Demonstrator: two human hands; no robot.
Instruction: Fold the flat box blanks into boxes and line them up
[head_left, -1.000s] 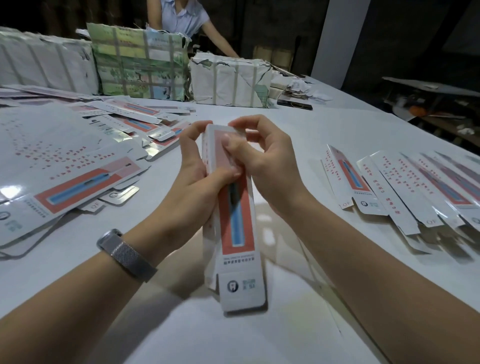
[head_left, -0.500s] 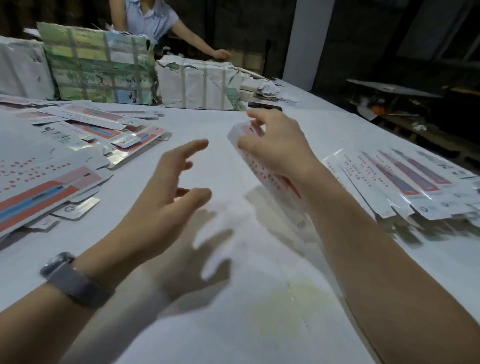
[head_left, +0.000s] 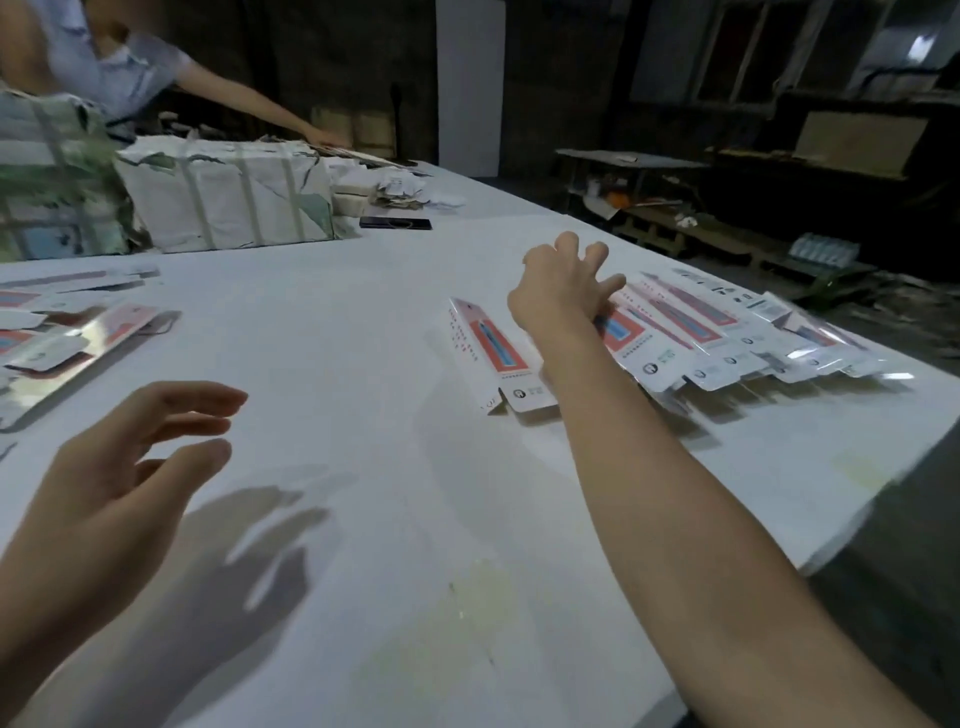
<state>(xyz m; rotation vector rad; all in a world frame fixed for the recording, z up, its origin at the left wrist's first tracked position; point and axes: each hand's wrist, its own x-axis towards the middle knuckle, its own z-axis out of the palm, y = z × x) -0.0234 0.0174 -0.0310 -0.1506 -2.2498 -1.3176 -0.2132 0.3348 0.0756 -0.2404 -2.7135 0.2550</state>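
A folded white box with a red and blue panel (head_left: 491, 353) lies on the white table (head_left: 363, 322), at the left end of a row of folded boxes (head_left: 727, 332) that runs to the right. My right hand (head_left: 563, 291) hovers just right of that box with fingers spread and holds nothing. My left hand (head_left: 124, 467) floats above the table at the lower left, fingers relaxed and empty. Flat box blanks (head_left: 78, 332) lie in a loose pile at the left edge.
Wrapped bundles (head_left: 223, 197) stand at the back left, with a dark phone (head_left: 395, 223) beside them. Another person (head_left: 119, 67) reaches over the bundles. The table's right edge (head_left: 883, 499) drops to a dark floor; shelves stand beyond.
My right hand carried the folded box to the right, set it down at the row's left end and let go. My left hand released it and drifted down to the left.
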